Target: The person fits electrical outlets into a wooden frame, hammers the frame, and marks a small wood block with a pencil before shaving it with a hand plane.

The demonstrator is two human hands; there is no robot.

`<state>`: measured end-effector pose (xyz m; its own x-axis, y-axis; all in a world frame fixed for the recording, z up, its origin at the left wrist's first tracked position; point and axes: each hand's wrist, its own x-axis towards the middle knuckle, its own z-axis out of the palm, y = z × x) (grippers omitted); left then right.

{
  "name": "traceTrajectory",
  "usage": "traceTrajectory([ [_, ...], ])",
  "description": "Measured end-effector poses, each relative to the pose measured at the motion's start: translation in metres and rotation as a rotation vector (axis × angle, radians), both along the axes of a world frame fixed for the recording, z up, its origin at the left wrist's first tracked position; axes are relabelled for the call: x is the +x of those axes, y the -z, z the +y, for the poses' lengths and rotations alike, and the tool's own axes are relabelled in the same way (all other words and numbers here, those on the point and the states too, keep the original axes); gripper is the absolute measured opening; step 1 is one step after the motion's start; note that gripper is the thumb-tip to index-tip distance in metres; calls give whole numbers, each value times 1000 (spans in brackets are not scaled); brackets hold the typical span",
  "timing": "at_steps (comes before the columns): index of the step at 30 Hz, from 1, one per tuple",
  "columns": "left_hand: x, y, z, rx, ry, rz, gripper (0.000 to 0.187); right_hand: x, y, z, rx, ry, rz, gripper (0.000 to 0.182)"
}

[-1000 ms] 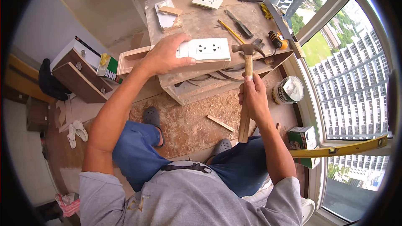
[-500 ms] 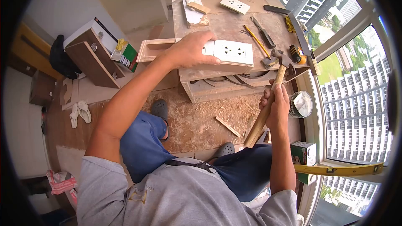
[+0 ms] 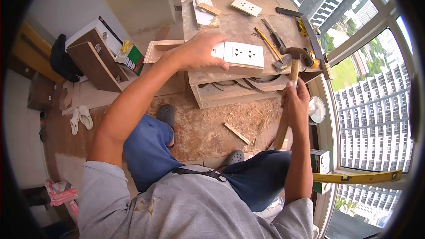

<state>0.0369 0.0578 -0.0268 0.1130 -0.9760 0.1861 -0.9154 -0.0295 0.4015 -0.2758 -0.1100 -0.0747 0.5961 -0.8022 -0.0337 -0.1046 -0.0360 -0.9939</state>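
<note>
My left hand point(image 3: 201, 54) grips a long, narrow wooden box point(image 3: 152, 53) across its middle, thumb on the near side and fingers over the top. Two white outlet plates point(image 3: 248, 55) sit end to end on its right part; the hand partly covers one of them. The box's left end is an open recess. In my right hand point(image 3: 297, 102) is a claw hammer point(image 3: 294, 68), held round its wooden handle with the head up, close to the bench's right front corner and apart from the box.
On the workbench point(image 3: 239, 22) lie another outlet plate point(image 3: 246, 7), a yellow pencil point(image 3: 267, 44), a chisel point(image 3: 273, 33) and a black carpenter's square point(image 3: 313, 40). Wood shavings point(image 3: 190, 124) cover the floor. A white bucket point(image 3: 316, 109) and a yellow spirit level point(image 3: 358, 177) are beside the window.
The hammer has turned in my right hand, its head swinging left and its handle now more upright. My left hand keeps its hold on the box. The view has shifted slightly.
</note>
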Motion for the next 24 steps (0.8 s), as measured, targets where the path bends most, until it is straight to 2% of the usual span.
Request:
traceTrajectory([
  [1, 6, 0, 1, -8, -9, 2, 81, 2, -12, -10, -246, 62, 132, 30],
  [2, 13, 0, 3, -152, -60, -43, 78, 6, -26, -19, -492, 125, 264, 35],
  [3, 17, 1, 9, -294, -112, -87, 74, 11, -46, -30, -645, 141, 393, 40],
  [4, 20, -5, 19, -298, -123, -83, 74, 18, -65, -42, -797, 158, 522, 46],
  [6, 25, -24, 48, -230, -342, 321, 62, 41, -88, -71, -800, 113, 595, 50],
  [7, 30, -24, 61, -102, -379, 211, 56, 52, -84, -97, -810, 104, 599, 50],
  [9, 28, -10, 85, -79, -377, 180, 58, 72, -56, -153, -990, 128, 718, 53],
  [10, 24, 1, 92, -48, -368, 148, 60, 80, -47, -166, -996, 125, 722, 53],
  [11, 22, 10, 95, -68, -339, 267, 61, 87, -37, -176, -983, 135, 748, 54],
  [12, 15, 13, 97, -67, -339, 276, 61, 92, -32, -181, -967, 146, 774, 54],
  [14, 2, 16, 97, -169, -412, 441, 62, 100, -31, -177, -912, 133, 856, 52],
  [16, 5, 18, 93, -189, -483, 457, 58, 105, -31, -169, -951, 115, 942, 48],
  [18, 6, 12, 95, -46, -440, 379, 51, 110, -30, -171, -940, 72, 982, 45],
  [19, 6, 15, 95, -45, -436, 382, 51, 112, -27, -176, -943, 45, 984, 47],
  [21, 7, 22, 96, -68, -451, 193, 49, 114, -26, -179, -945, 23, 985, 48],
  [23, 6, 19, 96, -111, -467, 229, 48, 124, -40, -161, -1074, 100, 843, 52],
  [24, 5, 18, 96, -147, -487, 271, 48, 127, -55, -137, -914, -86, 619, 54],
])
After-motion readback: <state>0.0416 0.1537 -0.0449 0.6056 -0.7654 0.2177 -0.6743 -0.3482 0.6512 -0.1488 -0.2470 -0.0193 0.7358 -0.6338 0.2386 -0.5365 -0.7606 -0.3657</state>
